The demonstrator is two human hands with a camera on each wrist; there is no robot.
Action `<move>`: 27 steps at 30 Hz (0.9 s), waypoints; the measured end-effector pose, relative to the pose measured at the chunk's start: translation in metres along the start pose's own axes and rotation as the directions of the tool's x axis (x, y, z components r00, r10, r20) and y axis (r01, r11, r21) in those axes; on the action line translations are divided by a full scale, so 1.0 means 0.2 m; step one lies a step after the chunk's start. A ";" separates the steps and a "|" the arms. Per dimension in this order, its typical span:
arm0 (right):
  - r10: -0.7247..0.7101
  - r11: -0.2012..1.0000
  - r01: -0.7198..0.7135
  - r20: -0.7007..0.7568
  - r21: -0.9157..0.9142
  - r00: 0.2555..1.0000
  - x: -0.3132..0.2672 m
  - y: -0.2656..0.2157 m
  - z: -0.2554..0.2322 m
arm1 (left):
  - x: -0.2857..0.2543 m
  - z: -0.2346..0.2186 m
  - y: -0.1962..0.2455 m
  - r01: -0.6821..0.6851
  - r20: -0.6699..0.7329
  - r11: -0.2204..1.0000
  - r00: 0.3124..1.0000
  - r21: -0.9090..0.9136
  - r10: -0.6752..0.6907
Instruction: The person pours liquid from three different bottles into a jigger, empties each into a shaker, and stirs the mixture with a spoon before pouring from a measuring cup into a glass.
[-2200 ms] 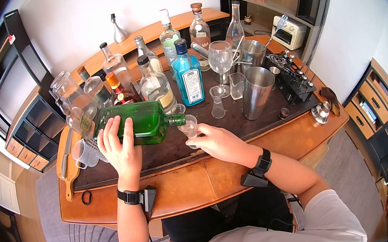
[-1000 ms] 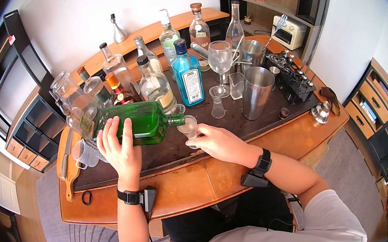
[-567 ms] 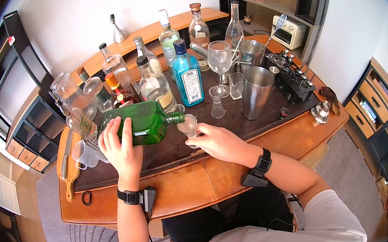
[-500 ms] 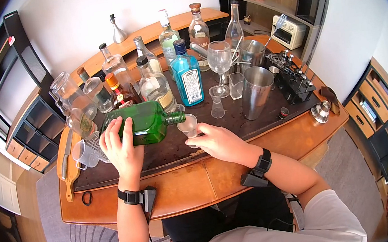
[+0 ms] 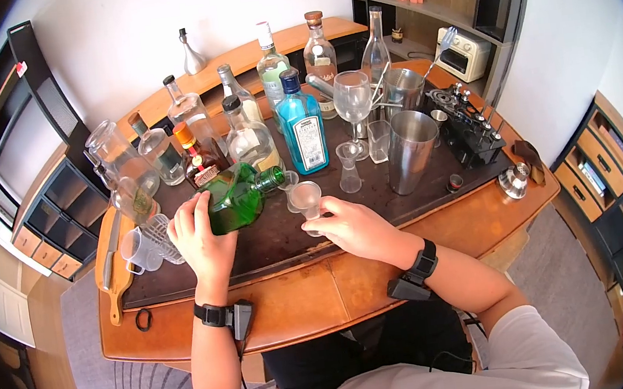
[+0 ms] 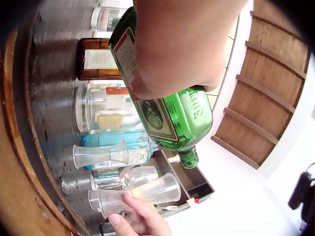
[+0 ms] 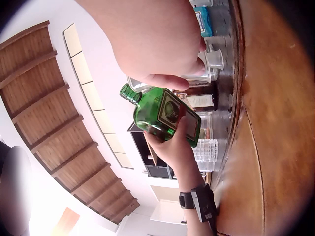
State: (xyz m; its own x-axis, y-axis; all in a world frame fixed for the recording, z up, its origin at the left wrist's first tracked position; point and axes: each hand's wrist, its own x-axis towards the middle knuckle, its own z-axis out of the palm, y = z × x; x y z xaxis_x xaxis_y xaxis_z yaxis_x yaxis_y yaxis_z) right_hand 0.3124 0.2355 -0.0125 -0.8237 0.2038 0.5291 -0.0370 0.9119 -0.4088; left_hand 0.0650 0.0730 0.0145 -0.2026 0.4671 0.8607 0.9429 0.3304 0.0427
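My left hand point(image 5: 202, 241) grips a green glass bottle point(image 5: 239, 199) round its body. The bottle is tilted, its uncapped neck angled up to the right. In my right hand point(image 5: 357, 228), fingers and thumb pinch a clear double-ended jigger point(image 5: 305, 194) just right of the bottle's mouth. The left wrist view shows the bottle's label point(image 6: 155, 118) and, below it, the held jigger point(image 6: 165, 189) with cloudy-looking walls. Seen from the right wrist, the bottle mouth point(image 7: 129, 92) points away from the table; the right hand mostly covers the jigger there.
A second clear jigger point(image 5: 349, 175), a blue bottle point(image 5: 304, 130), a wine glass point(image 5: 353, 97) and a metal shaker tin point(image 5: 411, 156) stand close beyond the hands. Several more bottles line the back. At left lie a cutting board point(image 5: 114, 294) with a knife point(image 5: 111, 252) and clear mugs point(image 5: 140, 252).
The green bottle has tipped back, its neck rising away from the jigger, where it lay nearly level over the rim before. The jigger has shifted slightly right. Both hands keep their hold.
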 end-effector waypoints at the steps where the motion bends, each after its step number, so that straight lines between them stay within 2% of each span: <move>1: -0.003 1.000 0.003 -0.010 0.008 1.000 0.00 0.01 0.00 | 0.00 0.00 0.00 0.006 0.000 1.000 1.000 -0.006 -0.006; 10: 0.023 1.000 -0.023 -0.037 0.007 0.999 0.02 -0.07 -0.11 | -0.01 0.02 0.00 0.018 0.005 1.000 1.000 -0.006 -0.018; 16: 0.053 0.993 -0.035 -0.173 0.108 0.984 0.04 -0.10 -0.20 | -0.01 0.03 0.00 0.025 0.009 0.999 1.000 -0.026 -0.025; 19: 0.157 0.987 -0.148 -0.144 0.069 0.977 0.01 -0.08 -0.26 | -0.02 0.03 0.00 0.038 0.016 0.999 0.999 -0.038 -0.037; 23: 0.174 0.984 -0.158 -0.239 0.085 0.955 -0.01 -0.06 -0.36 | -0.02 0.02 0.01 0.050 0.030 0.998 0.998 -0.045 -0.049; 24: 0.250 0.968 -0.242 -0.198 0.064 0.948 -0.02 -0.06 -0.39 | -0.02 0.02 0.01 0.052 0.030 0.998 0.998 -0.045 -0.051; 27: 0.274 0.948 -0.207 -0.294 0.241 0.916 -0.04 -0.02 -0.43 | -0.02 0.03 0.00 0.051 0.028 0.998 0.998 -0.046 -0.049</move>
State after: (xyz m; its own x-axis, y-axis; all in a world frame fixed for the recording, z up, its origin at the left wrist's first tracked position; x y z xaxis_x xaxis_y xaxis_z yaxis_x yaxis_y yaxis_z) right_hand 0.3671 0.2608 0.0486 -0.5979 0.5414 0.5911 -0.0011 0.7369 -0.6760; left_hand 0.0647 0.0762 0.0074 -0.2563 0.4731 0.8429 0.9426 0.3154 0.1096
